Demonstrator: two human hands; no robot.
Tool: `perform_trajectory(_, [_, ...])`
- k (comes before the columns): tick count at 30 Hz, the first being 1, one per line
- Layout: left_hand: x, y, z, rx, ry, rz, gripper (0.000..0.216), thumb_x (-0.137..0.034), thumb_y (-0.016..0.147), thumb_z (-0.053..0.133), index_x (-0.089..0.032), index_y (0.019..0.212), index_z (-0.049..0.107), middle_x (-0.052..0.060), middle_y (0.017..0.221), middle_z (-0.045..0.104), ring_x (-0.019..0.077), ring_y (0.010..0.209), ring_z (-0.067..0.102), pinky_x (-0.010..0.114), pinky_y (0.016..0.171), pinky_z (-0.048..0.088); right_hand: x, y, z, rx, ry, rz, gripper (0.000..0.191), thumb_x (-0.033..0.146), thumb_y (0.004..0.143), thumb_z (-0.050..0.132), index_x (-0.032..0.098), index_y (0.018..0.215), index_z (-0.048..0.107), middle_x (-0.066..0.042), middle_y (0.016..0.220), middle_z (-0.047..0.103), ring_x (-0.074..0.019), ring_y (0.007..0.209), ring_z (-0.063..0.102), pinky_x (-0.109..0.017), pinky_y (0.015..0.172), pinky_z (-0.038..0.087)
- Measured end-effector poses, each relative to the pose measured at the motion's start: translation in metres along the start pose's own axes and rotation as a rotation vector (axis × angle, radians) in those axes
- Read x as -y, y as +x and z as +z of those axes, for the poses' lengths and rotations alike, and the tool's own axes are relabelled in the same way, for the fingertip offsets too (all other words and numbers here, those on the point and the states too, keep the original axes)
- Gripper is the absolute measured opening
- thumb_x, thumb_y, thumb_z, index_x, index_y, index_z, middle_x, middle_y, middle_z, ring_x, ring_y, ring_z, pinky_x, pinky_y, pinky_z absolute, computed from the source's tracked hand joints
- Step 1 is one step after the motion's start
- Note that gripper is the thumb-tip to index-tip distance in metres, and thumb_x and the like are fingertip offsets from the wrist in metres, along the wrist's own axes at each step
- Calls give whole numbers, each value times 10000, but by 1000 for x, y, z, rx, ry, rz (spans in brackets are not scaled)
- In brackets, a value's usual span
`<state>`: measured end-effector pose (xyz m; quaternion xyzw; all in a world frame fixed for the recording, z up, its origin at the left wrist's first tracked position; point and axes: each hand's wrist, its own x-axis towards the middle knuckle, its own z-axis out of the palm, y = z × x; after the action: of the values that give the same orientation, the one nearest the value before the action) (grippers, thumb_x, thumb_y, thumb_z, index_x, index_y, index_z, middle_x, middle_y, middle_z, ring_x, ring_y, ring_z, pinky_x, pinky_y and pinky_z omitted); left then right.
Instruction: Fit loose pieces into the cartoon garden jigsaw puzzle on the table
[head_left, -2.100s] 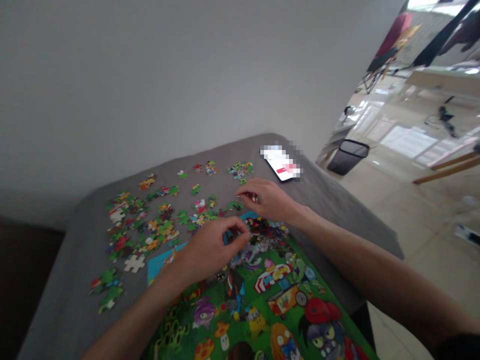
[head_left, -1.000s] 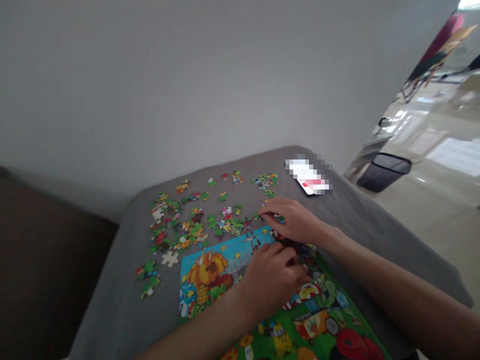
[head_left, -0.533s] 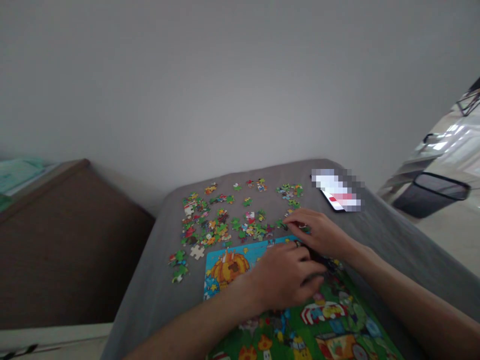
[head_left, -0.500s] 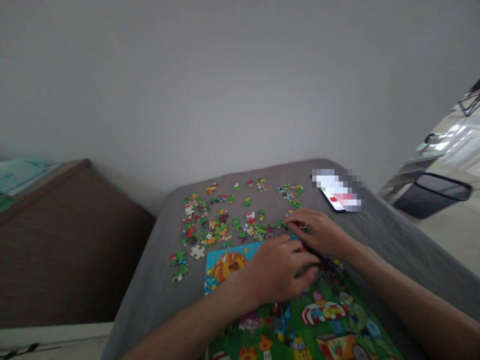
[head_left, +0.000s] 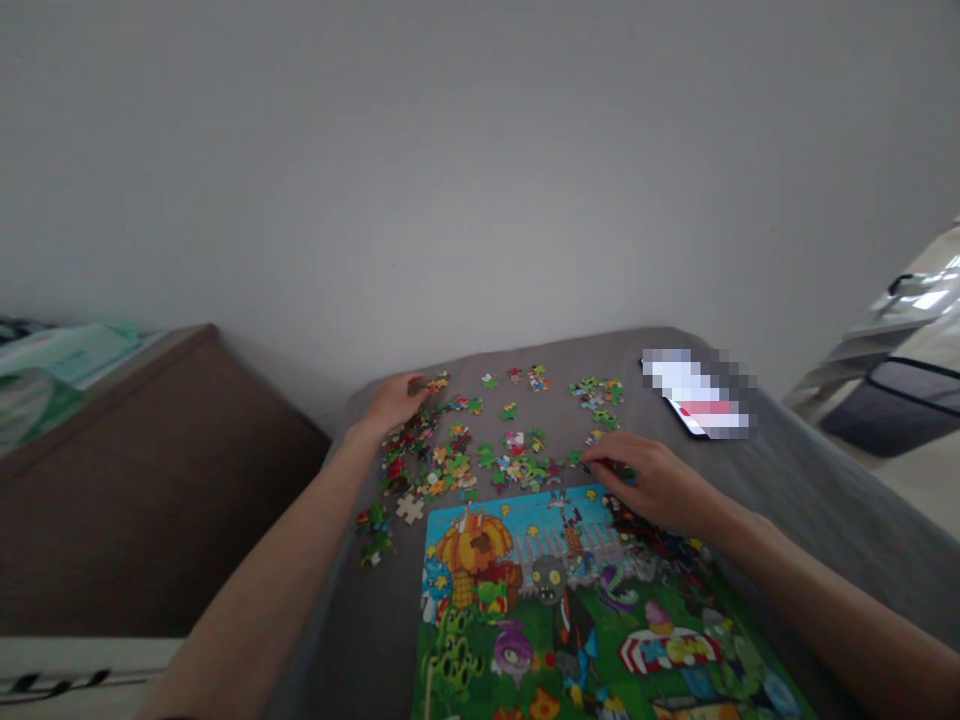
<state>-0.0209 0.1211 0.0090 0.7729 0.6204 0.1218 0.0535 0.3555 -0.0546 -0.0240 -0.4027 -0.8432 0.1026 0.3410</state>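
Note:
My left hand (head_left: 394, 405) reaches to the far left of the loose pieces, its fingertips beside some orange jigsaw pieces (head_left: 437, 382). Its thumb and index finger look slightly apart, with nothing clearly between them. Above the board's top right corner, my right hand (head_left: 652, 478) has thumb and fingers pinched on a small dark jigsaw piece (head_left: 586, 466), partly hidden by the fingertips. A green piece (head_left: 574, 457) lies just left of it. The jigsaw board (head_left: 510, 590), a bright cartoon garden with a pumpkin and a grey figure, lies in front of me.
Many loose jigsaw pieces (head_left: 450, 465) spread over the grey cloth surface (head_left: 540, 415) behind the board. A phone (head_left: 694, 395) lies at the right back. A wall rises behind. To the left stands a brown cabinet (head_left: 150, 480); a dark bin (head_left: 862, 420) is at far right.
My left hand has left the board and moved far left to the orange pieces, uncovering the picture's top. My right hand stays near the top right corner, still pinched.

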Motion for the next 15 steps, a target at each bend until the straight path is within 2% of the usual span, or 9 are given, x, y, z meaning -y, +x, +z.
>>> perform_trajectory(3, [6, 16, 2, 68, -2, 34, 352, -379, 1018, 653, -186, 1311, 630, 111, 1334, 638, 256, 1123, 665, 467, 947, 593, 0, 0, 0, 15, 1, 9, 216, 184, 997, 512, 195, 989, 727, -77, 921, 779, -223, 867, 745, -351, 795, 581])
perform_trajectory(8, [-1, 30, 8, 130, -12, 106, 350, -380, 1020, 650, -188, 1312, 630, 111, 1340, 635, 256, 1127, 663, 468, 951, 591, -2, -1, -1, 22, 0, 13, 212, 183, 990, 520, 198, 995, 731, -75, 930, 783, -219, 881, 749, -340, 807, 578])
perform_trajectory(12, [-4, 25, 14, 159, -23, 162, 343, -379, 1020, 650, -188, 1306, 634, 111, 1338, 637, 256, 1128, 663, 468, 954, 590, -2, -1, -1, 38, -1, 9, 230, 179, 987, 506, 193, 996, 735, -81, 935, 783, -226, 876, 748, -353, 802, 584])
perform_trajectory(15, [-2, 17, 19, 136, -36, 161, 349, -377, 1019, 652, -187, 1311, 630, 113, 1339, 636, 256, 1130, 662, 472, 955, 589, -1, -1, 0, 53, -6, 9, 232, 181, 985, 506, 185, 1008, 737, -86, 952, 782, -237, 895, 749, -370, 821, 587])
